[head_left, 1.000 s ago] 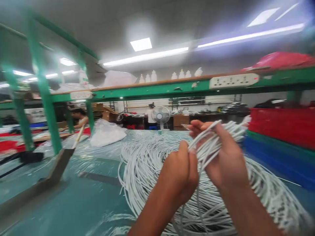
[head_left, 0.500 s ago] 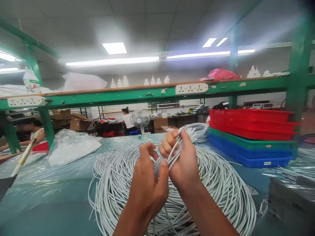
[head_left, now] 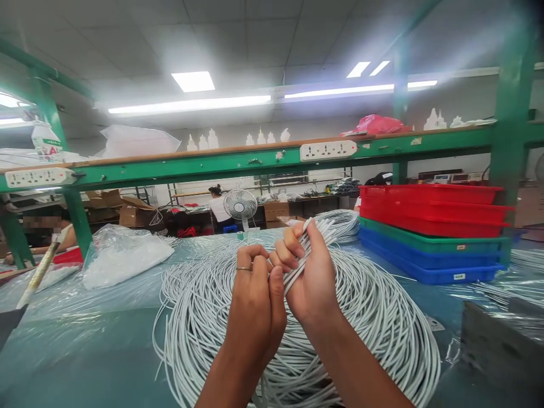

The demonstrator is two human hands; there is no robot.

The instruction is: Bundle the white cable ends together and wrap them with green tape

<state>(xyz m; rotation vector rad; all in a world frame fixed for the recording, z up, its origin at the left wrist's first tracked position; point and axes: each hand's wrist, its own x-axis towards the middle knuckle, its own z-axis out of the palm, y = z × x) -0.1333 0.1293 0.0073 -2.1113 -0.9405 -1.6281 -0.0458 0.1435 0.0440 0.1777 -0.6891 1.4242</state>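
A big coil of white cables (head_left: 374, 317) lies on the teal bench (head_left: 85, 351) in front of me. My right hand (head_left: 308, 277) is closed around a bunch of white cable ends that stick up past its fingers. My left hand (head_left: 255, 306), with a ring on one finger, is closed right beside it, thumb and fingers pinched on the same bunch. Both hands are raised above the middle of the coil and touch each other.
Stacked red, green and blue trays (head_left: 429, 232) stand at the right. A clear plastic bag (head_left: 123, 255) lies at the left. A green shelf frame (head_left: 255, 161) with socket strips spans overhead. A fan (head_left: 240, 205) and other people sit behind. A grey box (head_left: 501, 340) is at near right.
The view swung right, then steadied. My left hand closed its fingers onto the cable bunch and moved up against my right hand, which keeps its grip.
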